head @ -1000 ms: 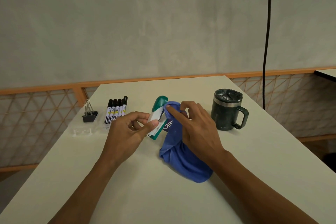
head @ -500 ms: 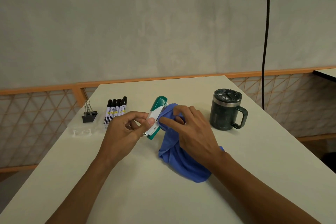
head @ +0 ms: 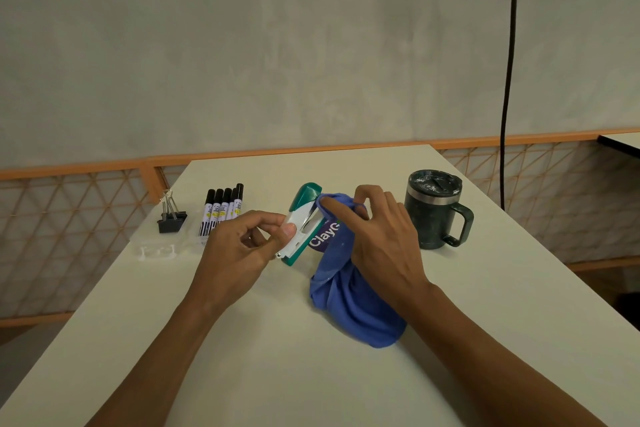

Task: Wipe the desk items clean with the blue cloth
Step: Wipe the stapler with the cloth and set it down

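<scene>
Trailing toward the person from under the right hand (head: 381, 239), the blue cloth (head: 349, 302) lies bunched on the table (head: 242, 374). That hand grips the cloth's upper part, fingers curled into it, forefinger pushing a fold against the green-and-white stapler (head: 301, 218). The left hand (head: 239, 246), just beside the right, pinches the slanting stapler between thumb and fingers. Beyond the left hand lie a row of black markers (head: 223, 210) and some binder clips (head: 171, 217). Out past the right hand's outer side, a dark mug (head: 434, 215) stands apart.
</scene>
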Motion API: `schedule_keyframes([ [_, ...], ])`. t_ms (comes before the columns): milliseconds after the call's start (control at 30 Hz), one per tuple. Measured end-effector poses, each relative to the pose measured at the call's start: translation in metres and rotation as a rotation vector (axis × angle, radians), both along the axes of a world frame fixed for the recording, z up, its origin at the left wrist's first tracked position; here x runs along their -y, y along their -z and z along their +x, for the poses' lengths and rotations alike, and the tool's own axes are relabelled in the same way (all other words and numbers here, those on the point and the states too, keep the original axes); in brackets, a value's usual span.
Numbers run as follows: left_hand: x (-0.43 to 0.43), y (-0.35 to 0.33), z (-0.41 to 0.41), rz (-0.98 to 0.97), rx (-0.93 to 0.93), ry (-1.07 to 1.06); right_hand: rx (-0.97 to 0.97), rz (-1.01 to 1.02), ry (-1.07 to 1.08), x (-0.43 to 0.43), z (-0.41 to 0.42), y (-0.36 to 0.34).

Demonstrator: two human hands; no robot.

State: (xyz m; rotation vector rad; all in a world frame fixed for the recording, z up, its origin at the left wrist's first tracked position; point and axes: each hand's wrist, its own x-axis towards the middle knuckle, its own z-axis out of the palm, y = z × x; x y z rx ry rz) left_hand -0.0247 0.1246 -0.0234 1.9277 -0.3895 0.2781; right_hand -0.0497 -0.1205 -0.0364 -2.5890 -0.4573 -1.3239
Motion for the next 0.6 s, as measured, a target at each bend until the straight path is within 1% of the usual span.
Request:
schedule_keyframes([
  [200, 0.005, -0.003, -0.004, -0.030, 0.093, -0.070, -0.042, 0.060, 0.008, -0.003, 0.001, 0.008],
  [300, 0.007, -0.004, -0.006, -0.050, 0.125, -0.091, -0.039, 0.021, -0.011, -0.010, 0.000, 0.013],
  [433, 0.007, -0.004, -0.007, -0.083, 0.145, -0.123, -0.018, -0.033, -0.109, -0.021, -0.009, 0.017],
  [533, 0.004, -0.005, -0.007, -0.072, 0.158, -0.137, -0.092, -0.100, -0.184, -0.031, -0.013, 0.021],
  [600, 0.002, -0.005, -0.005, -0.068, 0.159, -0.140, -0.124, -0.127, -0.195, -0.032, -0.011, 0.023],
])
